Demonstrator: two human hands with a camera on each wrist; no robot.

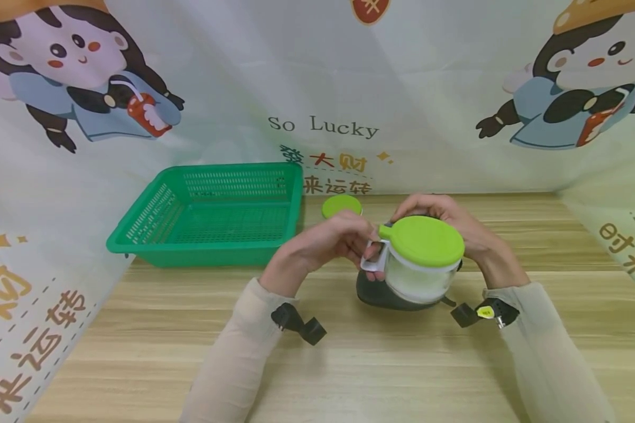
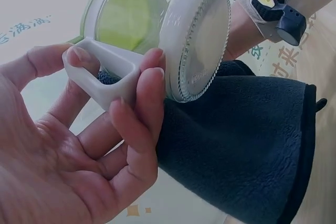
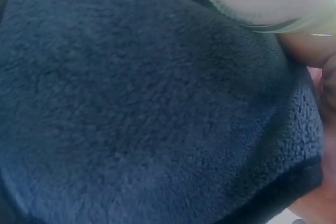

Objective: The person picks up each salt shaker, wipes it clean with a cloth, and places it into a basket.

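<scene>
A clear glass jar (image 1: 419,282) with a bright green lid (image 1: 428,239) is held up above the table. Its white side handle (image 2: 122,69) is gripped by my left hand (image 1: 344,238), whose thumb passes into the handle's opening. In the left wrist view the jar is tipped, and its ridged base (image 2: 202,45) faces right. My right hand (image 1: 457,223) is on the jar's far side and holds a dark blue-grey cloth (image 3: 131,93) against it. The cloth hangs below the jar; it hides part of the right hand's fingers.
Behind my left hand stands another green-lidded container (image 1: 341,205), its lower part hidden. A green plastic basket (image 1: 211,252) sits at the back left on the wooden table (image 1: 381,376). A printed cloth backdrop (image 1: 233,76) rises behind and along both sides.
</scene>
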